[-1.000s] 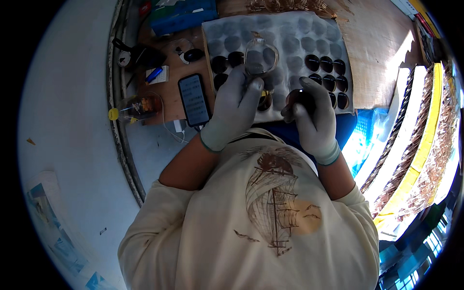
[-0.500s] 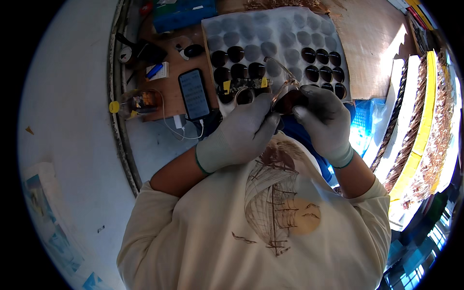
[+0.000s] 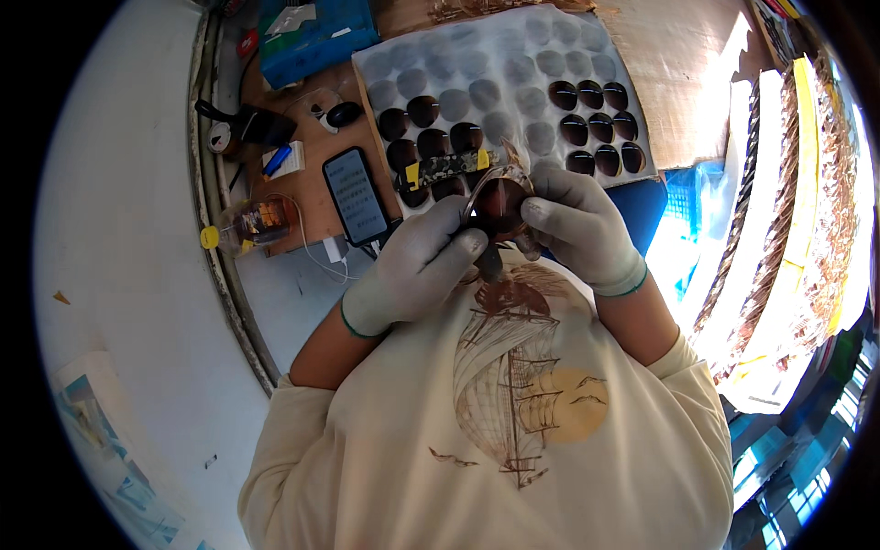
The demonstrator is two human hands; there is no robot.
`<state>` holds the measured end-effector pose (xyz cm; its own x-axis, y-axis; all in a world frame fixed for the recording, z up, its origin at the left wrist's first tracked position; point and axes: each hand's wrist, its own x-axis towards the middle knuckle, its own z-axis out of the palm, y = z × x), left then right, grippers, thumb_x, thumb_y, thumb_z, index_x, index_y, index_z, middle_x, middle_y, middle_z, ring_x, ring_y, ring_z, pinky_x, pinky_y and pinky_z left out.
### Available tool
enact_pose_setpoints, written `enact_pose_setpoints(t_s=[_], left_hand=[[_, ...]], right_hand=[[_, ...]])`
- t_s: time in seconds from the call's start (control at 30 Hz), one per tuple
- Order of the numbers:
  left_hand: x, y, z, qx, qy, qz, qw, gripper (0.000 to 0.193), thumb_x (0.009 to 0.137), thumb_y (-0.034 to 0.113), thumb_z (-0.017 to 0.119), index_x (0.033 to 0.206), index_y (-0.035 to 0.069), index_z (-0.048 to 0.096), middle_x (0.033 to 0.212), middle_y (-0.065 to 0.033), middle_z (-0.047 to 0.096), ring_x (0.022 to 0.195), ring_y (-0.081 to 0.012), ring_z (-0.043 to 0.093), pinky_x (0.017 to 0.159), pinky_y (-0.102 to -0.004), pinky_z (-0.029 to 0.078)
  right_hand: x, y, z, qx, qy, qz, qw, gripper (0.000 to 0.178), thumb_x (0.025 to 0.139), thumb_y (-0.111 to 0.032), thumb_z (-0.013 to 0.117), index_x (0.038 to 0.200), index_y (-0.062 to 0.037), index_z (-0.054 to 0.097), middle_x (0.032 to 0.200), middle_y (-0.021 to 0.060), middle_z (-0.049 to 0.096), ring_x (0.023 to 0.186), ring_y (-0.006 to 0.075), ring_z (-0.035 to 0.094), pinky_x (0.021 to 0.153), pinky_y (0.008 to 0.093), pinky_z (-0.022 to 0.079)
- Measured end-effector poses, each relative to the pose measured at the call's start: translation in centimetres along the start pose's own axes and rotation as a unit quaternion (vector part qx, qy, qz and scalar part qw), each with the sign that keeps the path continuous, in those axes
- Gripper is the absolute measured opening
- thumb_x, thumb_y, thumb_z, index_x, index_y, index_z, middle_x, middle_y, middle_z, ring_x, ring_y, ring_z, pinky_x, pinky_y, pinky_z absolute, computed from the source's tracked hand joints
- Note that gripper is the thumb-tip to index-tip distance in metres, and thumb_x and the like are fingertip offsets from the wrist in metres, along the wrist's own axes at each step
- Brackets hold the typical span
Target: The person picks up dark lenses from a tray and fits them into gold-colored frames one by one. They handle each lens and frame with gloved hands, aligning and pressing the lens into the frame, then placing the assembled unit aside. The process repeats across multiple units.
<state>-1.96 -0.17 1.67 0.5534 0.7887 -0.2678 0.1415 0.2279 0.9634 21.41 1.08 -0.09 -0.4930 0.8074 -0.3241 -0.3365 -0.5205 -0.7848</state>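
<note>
Both of my hands wear whitish work gloves and meet in front of my chest. My left hand [image 3: 412, 266] is closed on one side of a pair of sunglasses [image 3: 476, 194] with a see-through brownish frame. Closed on the other side is my right hand [image 3: 584, 229], thumb and fingers at the edge of a dark brown round lens [image 3: 502, 203]. This lens lies at the frame's rim; whether it is seated in it I cannot tell. Just beyond them, a white tray [image 3: 449, 41] carries rows of dark round lenses [image 3: 599, 126], and a patterned strip with yellow ends [image 3: 449, 169] crosses it.
Left of the tray, a phone [image 3: 356, 194] lies plugged into a white cable. Near it are a bottle with a yellow cap [image 3: 257, 225], a blue lighter [image 3: 277, 160] on a small white box, and a blue box [image 3: 316, 37]. Bundled brown frame parts [image 3: 770, 220] stand at the right.
My hands have turned the sunglasses so the brown lens now faces up between them. The lens, earlier in my right fingers beside the frame, is now at its rim. The whole view has shifted a little.
</note>
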Motion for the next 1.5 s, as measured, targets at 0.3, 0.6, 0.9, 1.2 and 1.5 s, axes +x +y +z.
enact_pose_setpoints(t_s=[0.3, 0.6, 0.9, 1.2, 1.5], left_hand=[[-0.1, 0.4, 1.0, 0.045, 0.052, 0.015, 0.998, 0.030, 0.104, 0.017, 0.045, 0.119, -0.005, 0.057, 0.081, -0.0090, 0.071, 0.075, -0.0139, 0.066, 0.071, -0.0287, 0.050], [0.5, 1.2, 1.9, 0.115, 0.045, 0.060, 0.991, 0.030, 0.103, 0.013, 0.044, 0.123, -0.006, 0.056, 0.082, -0.0128, 0.069, 0.072, -0.0208, 0.069, 0.068, -0.0330, 0.052], [0.3, 2.2, 1.1, 0.064, -0.051, -0.021, 0.996, 0.032, 0.100, 0.011, 0.047, 0.125, -0.007, 0.056, 0.083, -0.0118, 0.068, 0.074, -0.0182, 0.067, 0.069, -0.0334, 0.053], [-0.5, 2.1, 1.3, 0.073, 0.032, 0.061, 0.995, 0.028, 0.096, 0.010, 0.055, 0.118, -0.006, 0.060, 0.079, -0.0134, 0.067, 0.065, -0.0203, 0.066, 0.061, -0.0339, 0.052], [-1.4, 1.3, 1.8, 0.165, 0.114, 0.187, 0.962, 0.022, 0.093, 0.009, 0.063, 0.112, -0.003, 0.060, 0.072, -0.0132, 0.063, 0.059, -0.0280, 0.065, 0.056, -0.0362, 0.051]], right_hand=[[-0.3, 0.3, -1.6, -0.219, 0.014, -0.018, 0.975, 0.021, 0.098, -0.017, 0.065, 0.096, 0.0036, 0.067, 0.075, 0.0020, 0.063, 0.068, 0.0061, 0.058, 0.062, 0.0253, 0.048], [-1.5, -0.3, -1.0, -0.130, 0.022, 0.027, 0.991, 0.025, 0.102, -0.017, 0.059, 0.107, 0.0057, 0.068, 0.078, -0.0008, 0.063, 0.071, 0.0047, 0.055, 0.063, 0.0231, 0.046], [-4.0, -0.6, 1.7, -0.109, 0.096, -0.007, 0.989, 0.023, 0.101, -0.015, 0.059, 0.103, 0.0062, 0.066, 0.075, -0.0050, 0.056, 0.069, 0.0019, 0.045, 0.059, 0.0222, 0.039], [-3.5, -2.4, 2.2, -0.205, 0.035, -0.043, 0.977, 0.020, 0.095, -0.005, 0.062, 0.111, 0.0064, 0.066, 0.096, 0.0036, 0.070, 0.089, 0.0060, 0.062, 0.079, 0.0238, 0.051], [-1.6, -0.5, 1.5, -0.234, -0.010, -0.097, 0.967, 0.019, 0.093, -0.014, 0.070, 0.090, 0.0032, 0.064, 0.074, -0.0009, 0.058, 0.069, 0.0034, 0.047, 0.058, 0.0245, 0.041]])
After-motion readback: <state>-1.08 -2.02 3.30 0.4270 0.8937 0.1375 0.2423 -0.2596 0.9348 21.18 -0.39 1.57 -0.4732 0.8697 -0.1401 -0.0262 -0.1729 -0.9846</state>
